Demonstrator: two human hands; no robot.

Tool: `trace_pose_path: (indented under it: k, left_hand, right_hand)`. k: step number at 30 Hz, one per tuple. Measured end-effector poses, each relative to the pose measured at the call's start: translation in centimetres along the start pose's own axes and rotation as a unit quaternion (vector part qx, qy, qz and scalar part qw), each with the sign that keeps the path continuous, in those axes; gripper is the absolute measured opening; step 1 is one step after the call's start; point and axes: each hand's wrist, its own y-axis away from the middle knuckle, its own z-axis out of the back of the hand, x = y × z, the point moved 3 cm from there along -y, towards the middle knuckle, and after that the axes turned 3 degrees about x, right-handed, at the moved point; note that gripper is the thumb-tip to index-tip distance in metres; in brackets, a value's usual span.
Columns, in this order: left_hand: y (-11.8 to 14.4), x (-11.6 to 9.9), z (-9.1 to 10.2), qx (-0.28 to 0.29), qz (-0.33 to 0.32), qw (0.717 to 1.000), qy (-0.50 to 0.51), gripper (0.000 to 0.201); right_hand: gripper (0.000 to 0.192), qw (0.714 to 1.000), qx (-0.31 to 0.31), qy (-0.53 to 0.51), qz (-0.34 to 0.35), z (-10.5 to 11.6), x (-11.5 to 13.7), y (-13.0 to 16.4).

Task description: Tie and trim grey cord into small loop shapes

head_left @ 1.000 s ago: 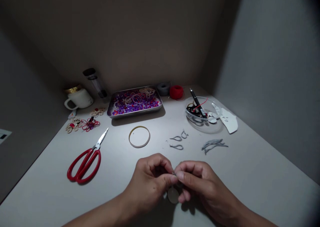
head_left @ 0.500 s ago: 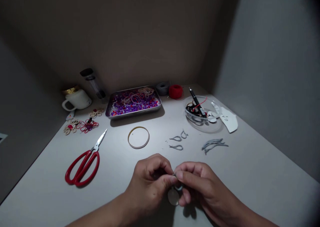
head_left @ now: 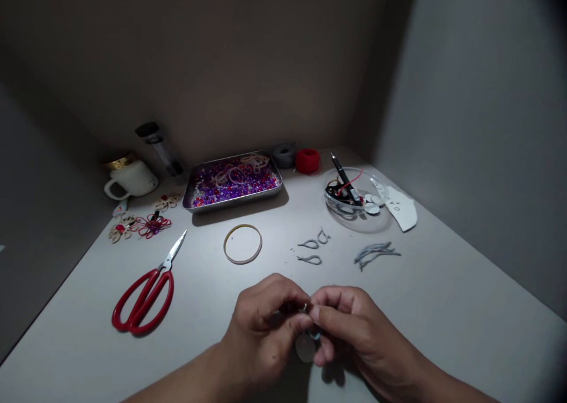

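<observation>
My left hand and my right hand meet low in the middle, thumbs and forefingers pinched together. Between their fingertips is a small piece of grey cord, mostly covered by the fingers. Just below it hangs a round pale disc, with a bit of grey-blue loop beside it; how these join is hidden. Beyond my hands lie three grey cord loops. To their right is a small bundle of cut grey cord pieces.
Red-handled scissors lie left, a thin ring in the middle. Behind are a bead tray, grey yarn, red yarn and a clear dish holding a pen. Cord flowers and a mug stand far left.
My fingertips have shifted slightly on the cord, and a pale end shows more clearly between them. The whole view has drifted a little; the things on the table lie as before.
</observation>
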Motion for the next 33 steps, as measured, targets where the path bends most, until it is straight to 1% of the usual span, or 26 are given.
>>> trace_pose_path:
  k: [3, 10, 19, 21, 22, 24, 26, 27, 30, 33]
  left_hand:
    - [-0.1, 0.0, 0.0, 0.002, -0.009, 1.0, -0.008, 0.006]
    - [-0.2, 0.3, 0.0, -0.025, -0.05, 0.998, -0.002, 0.006]
    - [-0.1, 0.1, 0.0, -0.019, -0.047, 0.999, 0.01, 0.008]
    - [-0.2, 0.2, 0.0, -0.015, -0.032, 0.999, 0.025, 0.008]
    - [-0.3, 0.3, 0.0, -0.015, -0.014, 0.999, 0.039, 0.009]
    - [-0.5, 0.6, 0.2, -0.023, 0.043, 0.995, 0.087, 0.01]
    - [-0.7, 1.0, 0.5, -0.046, 0.1, 0.985, 0.129, 0.011]
    - [-0.7, 1.2, 0.6, -0.059, 0.118, 0.982, 0.138, 0.012]
    - [-0.8, 1.4, 0.9, -0.08, 0.135, 0.98, 0.124, 0.012]
    - [-0.6, 1.5, 0.8, -0.072, 0.139, 0.982, 0.109, 0.013]
  right_hand:
    - [0.022, 1.0, 0.002, 0.006, 0.002, 0.0, 0.0, 0.0]
    - [0.018, 1.0, -0.004, 0.028, 0.009, 0.1, -0.1, -0.1]
    - [0.019, 0.999, -0.007, 0.035, 0.014, 0.0, 0.1, 0.0]
    - [0.02, 0.999, -0.002, 0.031, 0.02, 0.0, 0.1, 0.0]
    - [0.021, 0.999, 0.002, 0.026, 0.025, 0.0, 0.1, 0.0]
    - [0.026, 0.999, 0.019, 0.011, 0.029, 0.0, 0.1, -0.1]
    - [0.029, 0.999, 0.039, -0.001, 0.032, 0.0, 0.1, -0.1]
    - [0.029, 0.998, 0.043, 0.004, 0.035, 0.1, 0.2, -0.2]
    - [0.03, 0.996, 0.019, 0.072, 0.051, 0.4, 0.7, -0.2]
    - [0.029, 0.984, -0.013, 0.158, 0.083, 0.8, 1.6, -0.2]
